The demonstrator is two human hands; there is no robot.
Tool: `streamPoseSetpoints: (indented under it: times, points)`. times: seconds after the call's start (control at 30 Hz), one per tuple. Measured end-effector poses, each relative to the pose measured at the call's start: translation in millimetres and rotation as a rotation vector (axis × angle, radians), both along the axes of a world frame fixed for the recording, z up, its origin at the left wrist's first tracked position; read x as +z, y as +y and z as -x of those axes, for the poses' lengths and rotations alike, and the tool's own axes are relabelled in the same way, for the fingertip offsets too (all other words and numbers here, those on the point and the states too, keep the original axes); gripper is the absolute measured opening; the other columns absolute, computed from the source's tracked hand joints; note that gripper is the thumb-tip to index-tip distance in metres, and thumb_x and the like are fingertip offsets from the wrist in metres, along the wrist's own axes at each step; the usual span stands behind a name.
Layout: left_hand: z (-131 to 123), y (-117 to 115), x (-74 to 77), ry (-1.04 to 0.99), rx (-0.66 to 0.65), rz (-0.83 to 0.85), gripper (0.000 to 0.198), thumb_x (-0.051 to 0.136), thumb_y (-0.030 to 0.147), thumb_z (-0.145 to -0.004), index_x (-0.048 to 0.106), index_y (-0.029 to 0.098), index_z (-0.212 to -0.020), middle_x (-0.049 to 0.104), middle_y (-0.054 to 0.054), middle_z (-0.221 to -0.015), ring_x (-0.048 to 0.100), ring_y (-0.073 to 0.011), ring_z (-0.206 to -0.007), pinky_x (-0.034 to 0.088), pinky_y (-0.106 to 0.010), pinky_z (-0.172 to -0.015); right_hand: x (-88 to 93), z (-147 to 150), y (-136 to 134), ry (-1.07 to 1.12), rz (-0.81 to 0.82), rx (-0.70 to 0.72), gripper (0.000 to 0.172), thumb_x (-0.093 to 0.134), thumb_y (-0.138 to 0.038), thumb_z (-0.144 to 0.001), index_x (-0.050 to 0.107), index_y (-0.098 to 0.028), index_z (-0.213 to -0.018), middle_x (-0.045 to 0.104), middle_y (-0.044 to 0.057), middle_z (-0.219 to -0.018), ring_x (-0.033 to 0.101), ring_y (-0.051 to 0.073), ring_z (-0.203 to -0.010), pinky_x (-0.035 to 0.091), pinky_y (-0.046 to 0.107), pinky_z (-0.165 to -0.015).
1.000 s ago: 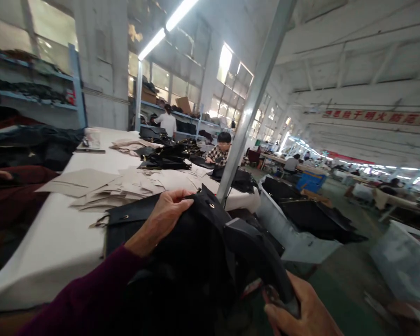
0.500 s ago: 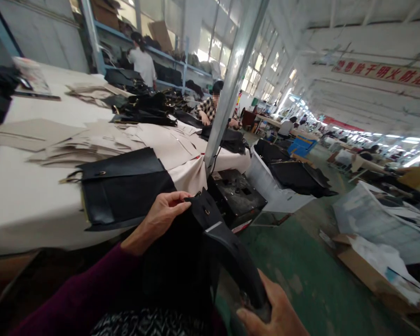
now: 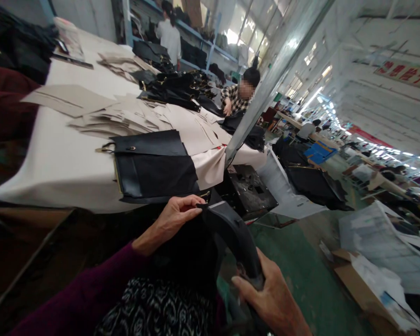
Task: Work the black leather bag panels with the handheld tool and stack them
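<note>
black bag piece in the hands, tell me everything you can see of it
The black bag piece looks like smooth, slightly shiny leather or imitation leather. A stiff curved flap or strap arches from upper left to lower right, and a limp dark panel hangs below it over the lap. The left hand pinches its upper edge; the right hand grips its lower end. It is held in the air before the table, apart from it.

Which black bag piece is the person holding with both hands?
The curved black strap, gripped by the left hand and right hand; the flat black panel lies untouched on the table.
</note>
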State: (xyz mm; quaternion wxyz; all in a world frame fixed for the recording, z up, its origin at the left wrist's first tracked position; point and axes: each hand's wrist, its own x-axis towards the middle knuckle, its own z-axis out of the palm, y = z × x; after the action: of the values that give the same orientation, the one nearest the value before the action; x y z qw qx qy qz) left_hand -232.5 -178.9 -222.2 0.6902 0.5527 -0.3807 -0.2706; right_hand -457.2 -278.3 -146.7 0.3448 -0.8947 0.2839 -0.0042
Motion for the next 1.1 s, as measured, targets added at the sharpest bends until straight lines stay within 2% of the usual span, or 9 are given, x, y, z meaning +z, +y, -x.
streamPoseSetpoints:
  times: [0.2,0.47,0.57,0.83,0.97,1.1]
  points:
    - [-6.4,11.2,-7.6,0.018,0.032,0.091,0.017,0.058,0.027,-0.077,0.063,0.012,-0.071,0.057,-0.006,-0.094,0.053,-0.0153,-0.086,0.04,-0.024,-0.077,3.7,-1.6,4.1,0.095,0.051,0.045,0.018,0.056,-0.026,-0.072,0.052,-0.018,-0.087,0.056,-0.001,-0.073,0.052,0.017,-0.068,0.041,0.025,-0.063]
    - [-5.2,16.3,-12.5,0.021,-0.021,0.134,0.017,0.057,0.027,-0.078,0.066,0.012,-0.077,0.056,-0.008,-0.098,0.053,-0.0163,-0.089,0.042,-0.025,-0.078,4.3,-34.8,14.7,0.012,0.046,0.075,0.009,0.056,-0.024,-0.074,0.049,-0.019,-0.079,0.051,-0.005,-0.064,0.049,0.012,-0.058,0.04,0.021,-0.056]
    - [-6.5,14.9,-13.5,0.053,0.01,0.154,0.015,0.058,0.025,-0.077,0.066,0.012,-0.076,0.055,-0.008,-0.098,0.053,-0.0159,-0.088,0.043,-0.026,-0.078,5.1,-41.9,13.0,-0.022,0.056,0.069,0.01,0.056,-0.025,-0.074,0.049,-0.019,-0.078,0.05,-0.005,-0.064,0.051,0.013,-0.059,0.041,0.022,-0.057]
    - [-11.0,8.6,-9.5,0.067,0.113,0.151,0.014,0.062,0.024,-0.073,0.067,0.012,-0.07,0.056,-0.007,-0.094,0.054,-0.0146,-0.084,0.043,-0.023,-0.073,9.3,-24.9,13.3,0.013,0.057,0.046,0.011,0.055,-0.025,-0.073,0.048,-0.019,-0.078,0.052,-0.004,-0.064,0.051,0.012,-0.057,0.042,0.022,-0.056]
    - [-7.4,6.6,-7.1,0.0,0.088,0.142,0.015,0.06,0.026,-0.075,0.069,0.013,-0.074,0.057,-0.007,-0.093,0.054,-0.0152,-0.085,0.043,-0.023,-0.073,7.6,-24.7,18.4,0.014,0.058,0.067,0.01,0.056,-0.022,-0.071,0.048,-0.019,-0.075,0.05,-0.005,-0.062,0.047,0.012,-0.056,0.04,0.021,-0.054]
    - [-3.6,7.0,-6.3,-0.089,0.035,0.13,0.017,0.058,0.028,-0.078,0.07,0.016,-0.08,0.058,-0.007,-0.095,0.054,-0.0161,-0.088,0.043,-0.024,-0.076,9.1,-38.0,15.4,-0.019,0.022,0.059,0.009,0.056,-0.022,-0.073,0.048,-0.019,-0.077,0.049,-0.006,-0.061,0.049,0.011,-0.054,0.04,0.021,-0.052]
